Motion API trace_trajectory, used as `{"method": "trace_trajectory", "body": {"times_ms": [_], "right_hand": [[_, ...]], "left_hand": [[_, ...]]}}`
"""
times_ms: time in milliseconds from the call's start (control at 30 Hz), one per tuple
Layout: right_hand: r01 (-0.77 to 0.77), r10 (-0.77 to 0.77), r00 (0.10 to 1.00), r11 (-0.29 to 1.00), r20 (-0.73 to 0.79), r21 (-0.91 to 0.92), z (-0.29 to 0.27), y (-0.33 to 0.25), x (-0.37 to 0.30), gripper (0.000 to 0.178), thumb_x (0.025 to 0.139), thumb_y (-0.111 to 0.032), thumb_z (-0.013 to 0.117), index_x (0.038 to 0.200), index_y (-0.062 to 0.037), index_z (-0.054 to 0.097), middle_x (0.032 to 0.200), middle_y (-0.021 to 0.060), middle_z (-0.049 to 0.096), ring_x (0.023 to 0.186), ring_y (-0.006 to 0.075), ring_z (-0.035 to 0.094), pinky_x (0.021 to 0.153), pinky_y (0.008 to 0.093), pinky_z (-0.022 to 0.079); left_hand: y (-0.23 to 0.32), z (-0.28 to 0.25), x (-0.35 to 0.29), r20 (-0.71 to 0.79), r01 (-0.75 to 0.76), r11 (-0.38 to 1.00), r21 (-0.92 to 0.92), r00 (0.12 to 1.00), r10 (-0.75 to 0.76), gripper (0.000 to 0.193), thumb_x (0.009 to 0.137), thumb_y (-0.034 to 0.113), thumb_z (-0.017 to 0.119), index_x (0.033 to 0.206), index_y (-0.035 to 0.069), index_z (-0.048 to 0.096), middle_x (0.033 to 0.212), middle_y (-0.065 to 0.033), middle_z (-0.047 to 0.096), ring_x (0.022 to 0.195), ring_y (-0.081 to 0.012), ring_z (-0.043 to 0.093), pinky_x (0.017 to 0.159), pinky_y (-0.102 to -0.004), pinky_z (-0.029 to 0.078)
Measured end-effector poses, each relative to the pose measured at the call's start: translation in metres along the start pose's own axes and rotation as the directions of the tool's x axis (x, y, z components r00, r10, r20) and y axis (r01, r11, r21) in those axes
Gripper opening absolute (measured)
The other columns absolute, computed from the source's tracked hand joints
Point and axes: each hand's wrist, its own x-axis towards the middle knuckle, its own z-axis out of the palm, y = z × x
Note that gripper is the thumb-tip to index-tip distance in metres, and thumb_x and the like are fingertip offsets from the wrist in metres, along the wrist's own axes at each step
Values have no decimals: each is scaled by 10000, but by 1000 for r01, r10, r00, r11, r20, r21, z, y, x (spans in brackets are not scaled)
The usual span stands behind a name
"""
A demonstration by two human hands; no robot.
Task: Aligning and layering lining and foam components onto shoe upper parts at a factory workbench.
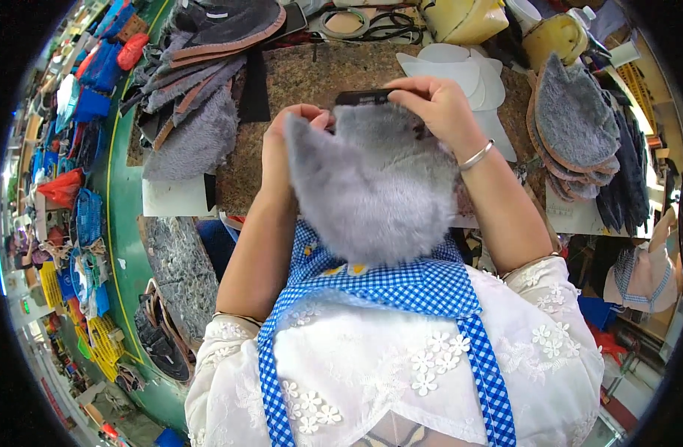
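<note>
A curved grey fur piece (379,194) hangs in front of my chest, its pile side toward me. My left hand (297,119) is closed on its upper left edge, fingers curled behind it. With thumb and bent fingers, my right hand (438,112) grips the upper right edge. Along the top, between both hands, shows a black strip (360,97) with small light marks; my right thumb lies at its end. Whether the strip is joined to the fur is hidden. My fingertips behind the fur are hidden too.
A worn brown work board (304,67) lies beyond my hands. White templates (461,71) rest on it. Stacked fur pieces stand at left (200,134) and right (576,119). At the back are a yellow container (464,18), a tape roll (347,24) and a black cable (394,28).
</note>
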Motion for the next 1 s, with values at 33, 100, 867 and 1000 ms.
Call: {"method": "trace_trajectory", "body": {"times_ms": [33, 100, 867, 1000], "right_hand": [[3, -3, 1000, 1000, 0, -2, -5, 1, 0, 221, 802, -176, 716, 968, -30, 692, 763, 32, 677, 669, 97, 597, 650, 238, 477], [344, -518, 831, 765, -203, -545, -13, 9, -1, 275, 813, -195, 700, 1019, -17, 656, 681, 84, 647, 619, 188, 609, 611, 276, 482], [-185, 117, 974, 903, -193, -387, -3, 18, -69, 742, 758, -178, 751, 1352, -28, 332, 897, 165, 635, 743, 311, 630, 689, 343, 505], [54, -235, 959, 704, -160, -708, 4, 13, -66, 757, 693, -160, 774, 1338, -49, 394, 1166, 185, 544, 1006, 295, 570, 826, 376, 472]], "left_hand": [[-9, -8, 6, 30, 14, 998, -57, 999, -12, 166, 859, 22, 614, 1019, 0, 577, 844, -37, 626, 724, -98, 574, 625, -228, 466], [-30, -21, 10, -45, -75, 997, 24, 996, 76, 175, 906, 75, 571, 1067, 8, 582, 840, -26, 620, 705, -88, 555, 613, -230, 459], [-20, -9, -35, -22, -92, 697, 711, 988, 153, 646, 787, 265, 699, 1278, 2, 373, 859, -160, 689, 795, -317, 670, 720, -373, 508], [-12, 1, -35, -63, 17, 551, 835, 996, 65, 662, 768, 257, 712, 1286, 24, 372, 933, -159, 665, 873, -332, 639, 753, -385, 497]]}}
